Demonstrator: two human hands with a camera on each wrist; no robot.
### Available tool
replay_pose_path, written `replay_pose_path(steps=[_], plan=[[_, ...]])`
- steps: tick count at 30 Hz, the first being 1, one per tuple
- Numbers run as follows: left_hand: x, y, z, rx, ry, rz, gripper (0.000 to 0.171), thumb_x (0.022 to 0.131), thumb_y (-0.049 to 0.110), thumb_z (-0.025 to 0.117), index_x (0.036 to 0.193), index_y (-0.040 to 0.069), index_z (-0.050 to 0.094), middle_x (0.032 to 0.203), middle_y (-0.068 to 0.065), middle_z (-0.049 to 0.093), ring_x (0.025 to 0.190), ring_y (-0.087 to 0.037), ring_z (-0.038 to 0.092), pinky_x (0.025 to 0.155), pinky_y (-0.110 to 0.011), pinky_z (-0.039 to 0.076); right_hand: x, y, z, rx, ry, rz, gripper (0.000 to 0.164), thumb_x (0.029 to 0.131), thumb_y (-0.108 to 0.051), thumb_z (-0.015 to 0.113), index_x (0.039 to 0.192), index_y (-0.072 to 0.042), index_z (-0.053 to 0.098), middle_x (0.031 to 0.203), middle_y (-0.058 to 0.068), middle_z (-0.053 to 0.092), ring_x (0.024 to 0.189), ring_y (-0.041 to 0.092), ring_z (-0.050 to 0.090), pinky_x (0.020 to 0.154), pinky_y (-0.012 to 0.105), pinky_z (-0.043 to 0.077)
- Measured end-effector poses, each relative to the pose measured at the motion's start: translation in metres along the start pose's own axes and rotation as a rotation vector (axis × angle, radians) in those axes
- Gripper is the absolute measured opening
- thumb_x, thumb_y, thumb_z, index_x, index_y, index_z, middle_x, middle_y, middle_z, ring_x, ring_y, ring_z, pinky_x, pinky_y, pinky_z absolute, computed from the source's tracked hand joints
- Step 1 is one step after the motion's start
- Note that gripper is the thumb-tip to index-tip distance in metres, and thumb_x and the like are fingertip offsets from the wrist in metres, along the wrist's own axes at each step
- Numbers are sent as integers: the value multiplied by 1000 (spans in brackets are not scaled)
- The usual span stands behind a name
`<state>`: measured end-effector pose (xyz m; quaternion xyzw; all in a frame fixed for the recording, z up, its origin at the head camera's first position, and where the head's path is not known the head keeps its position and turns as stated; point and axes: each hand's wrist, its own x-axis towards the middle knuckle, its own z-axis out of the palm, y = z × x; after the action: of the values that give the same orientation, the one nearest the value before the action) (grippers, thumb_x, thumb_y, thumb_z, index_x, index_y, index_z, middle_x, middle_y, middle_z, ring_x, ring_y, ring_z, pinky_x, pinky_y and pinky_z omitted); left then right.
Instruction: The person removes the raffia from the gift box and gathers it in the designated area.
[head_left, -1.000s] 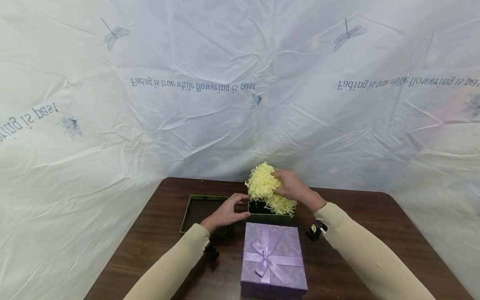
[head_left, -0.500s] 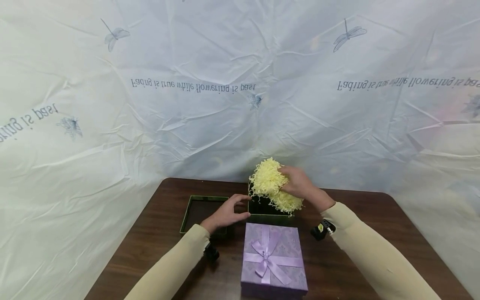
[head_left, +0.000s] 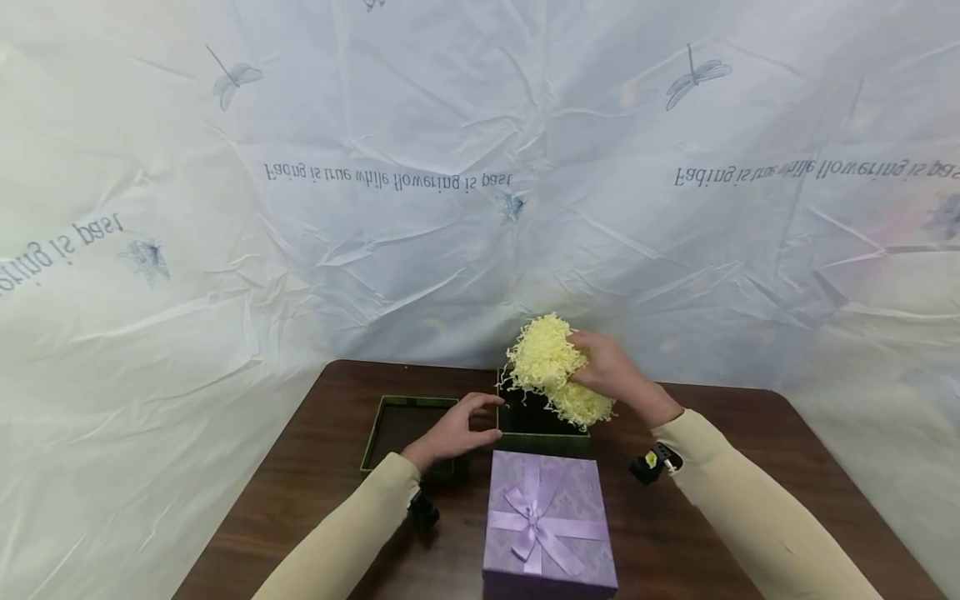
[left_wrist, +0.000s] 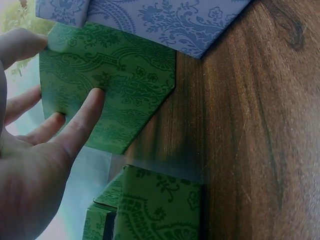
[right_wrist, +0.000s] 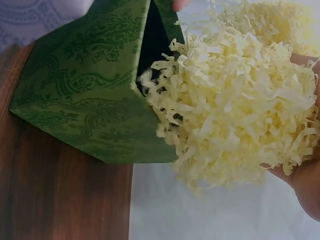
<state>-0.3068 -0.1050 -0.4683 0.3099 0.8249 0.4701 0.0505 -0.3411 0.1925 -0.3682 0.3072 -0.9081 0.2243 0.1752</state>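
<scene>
Your right hand (head_left: 609, 367) has drawn slightly right with the yellow paper shreds (head_left: 546, 354), so more of the green box's (head_left: 543, 443) dark inside shows: the bundle is coming clear. It hangs in your curled right fingers, partly over the box opening, though it hides the fingertips somewhat. Your left hand (head_left: 450, 433), fingers loosely spread and gripping nothing, touches the box's left wall.

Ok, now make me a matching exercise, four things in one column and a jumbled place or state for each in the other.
1. Yellow shredded paper
2. Purple box
3. Left hand
4. Shallow green tray

A. Touching the deep green box
B. Topped with a lilac bow
C. Lying left of that box
D. Gripped by the right hand

Pairs: 1-D, 2-B, 3-A, 4-C
</scene>
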Motion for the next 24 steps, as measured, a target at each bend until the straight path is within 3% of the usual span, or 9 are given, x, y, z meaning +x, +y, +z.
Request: replay_pose_path(steps=[5,11,24], plan=[[0,3,1,-40,-3,11,52,92,7,65,139,-6,45,139,-28,41,126,-48,47,105,-60,40,-5,2,-9,27,-11,59,60,66,3,72,125,12,58,126,33,57,110,48,59,86,54,54],[-3,3,0,-7,13,-24,50,93,13,66,139,7,48,139,-15,45,126,-35,51,103,-49,45,-12,8,-16,74,-11,105,63,66,5,69,127,13,56,128,33,56,114,49,57,89,55,53],[-3,-4,0,-25,0,-30,54,93,23,67,141,7,48,140,-11,44,126,-32,51,103,-47,46,-33,19,-22,53,6,150,62,66,3,70,126,12,56,128,32,56,116,50,53,94,60,48]])
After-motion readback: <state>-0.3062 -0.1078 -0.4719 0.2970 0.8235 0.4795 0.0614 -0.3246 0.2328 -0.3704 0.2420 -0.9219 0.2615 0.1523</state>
